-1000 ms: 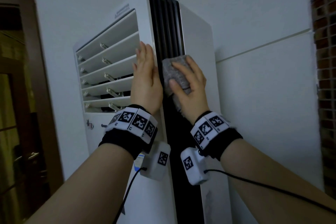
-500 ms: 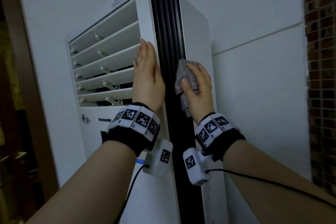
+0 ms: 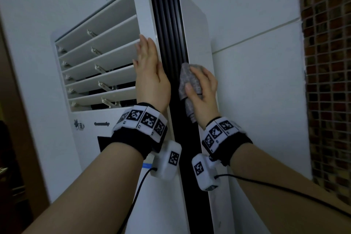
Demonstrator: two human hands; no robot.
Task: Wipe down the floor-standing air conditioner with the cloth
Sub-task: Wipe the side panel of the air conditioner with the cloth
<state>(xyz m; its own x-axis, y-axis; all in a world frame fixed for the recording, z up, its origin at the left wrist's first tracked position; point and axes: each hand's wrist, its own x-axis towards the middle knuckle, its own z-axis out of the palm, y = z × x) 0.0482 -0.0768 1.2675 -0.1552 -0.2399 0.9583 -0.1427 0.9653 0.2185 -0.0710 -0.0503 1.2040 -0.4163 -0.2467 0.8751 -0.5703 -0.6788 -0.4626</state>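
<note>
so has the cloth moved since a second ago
Yes. The cloth in the right hand slid right, from the middle of the black strip to its right edge.

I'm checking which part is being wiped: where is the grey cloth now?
In the head view, the grey cloth sits right of centre, held by the right hand against the air conditioner where its black ribbed strip meets the side panel.

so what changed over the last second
The right hand, gripping the grey cloth, slid it rightward and a little down across the black ribbed strip to its right edge, by the white side panel. The left hand stayed flat on the air conditioner beside the louvres.
</note>
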